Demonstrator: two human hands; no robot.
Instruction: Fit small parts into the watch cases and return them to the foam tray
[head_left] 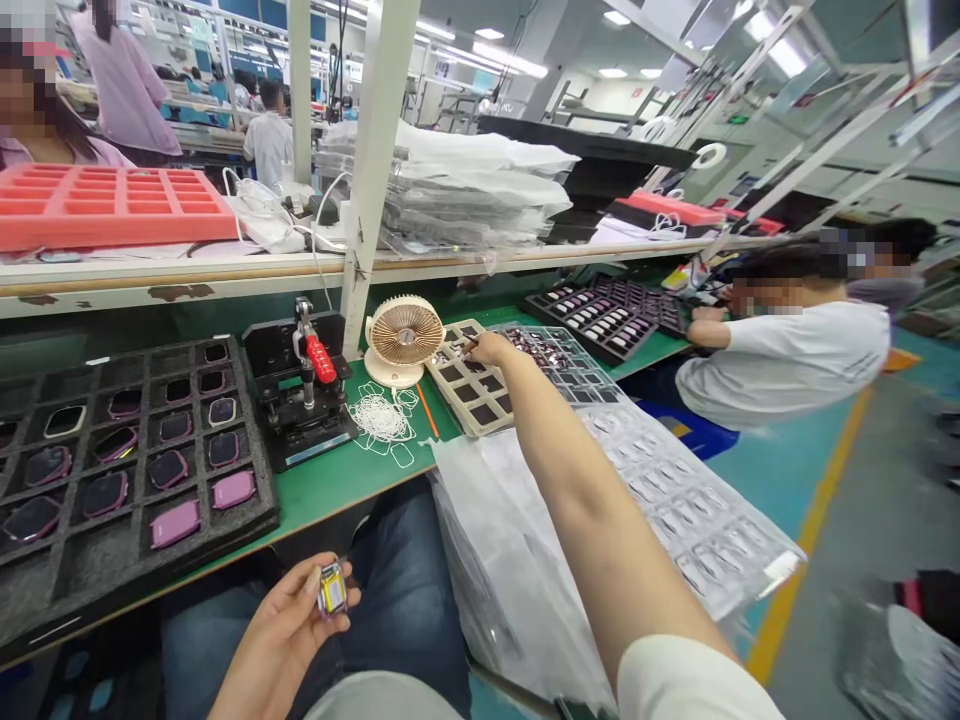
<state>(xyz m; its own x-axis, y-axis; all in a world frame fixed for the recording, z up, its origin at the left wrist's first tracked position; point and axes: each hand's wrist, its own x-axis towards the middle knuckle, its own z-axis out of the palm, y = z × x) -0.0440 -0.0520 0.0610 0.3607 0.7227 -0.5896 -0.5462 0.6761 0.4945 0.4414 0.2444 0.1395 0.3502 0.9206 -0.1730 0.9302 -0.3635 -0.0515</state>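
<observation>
My left hand (pixel 281 625) is low over my lap, pinching a small rectangular electronic part (pixel 332 589) with a shiny gold-and-silver face. My right arm stretches across the bench, and my right hand (pixel 487 350) rests over a beige compartment tray (pixel 469 415), pinching a thin dark tool (pixel 470 345). A clear tray of small shiny parts (pixel 577 375) lies just beyond it. At the left, a black foam tray (pixel 259 500) holds several dark and pink rounded-rectangular parts.
A black press fixture with a red handle (pixel 319 360), a small fan (pixel 405 335) and tangled white cord (pixel 382 420) sit on the green workbench (pixel 390 470). Plastic-wrapped trays (pixel 690 510) lie at right. A co-worker (pixel 780 360) works beyond them, beneath a loaded shelf (pixel 180 285).
</observation>
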